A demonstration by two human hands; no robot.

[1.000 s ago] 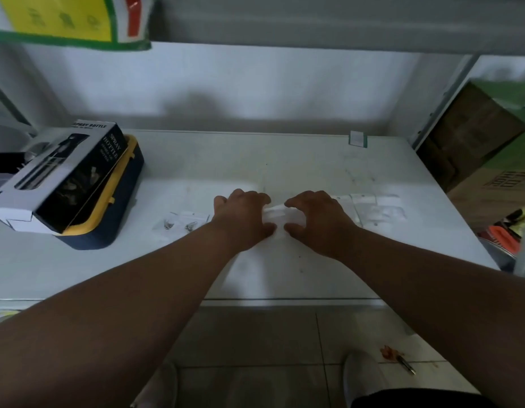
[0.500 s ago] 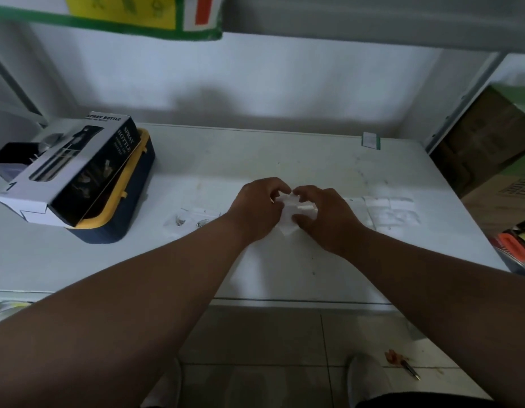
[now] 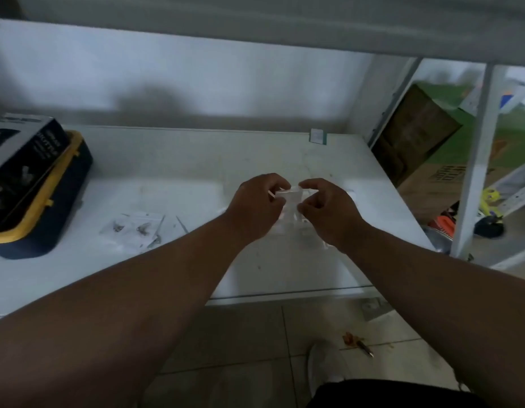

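My left hand point(image 3: 255, 209) and right hand point(image 3: 329, 212) each pinch the top of a clear bag point(image 3: 291, 196), held above the bench point(image 3: 181, 172) nearer its right edge, probably to pull it open.

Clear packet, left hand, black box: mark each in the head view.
clear packet point(image 3: 289, 197), head view, its upper part, just below the top edge.
left hand point(image 3: 255, 209), head view, back of the hand.
black box point(image 3: 25, 163), head view, its dark side panel.

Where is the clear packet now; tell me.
Head view, centre: the clear packet is pinched between the left hand and right hand over the white table, right of the flat packets.
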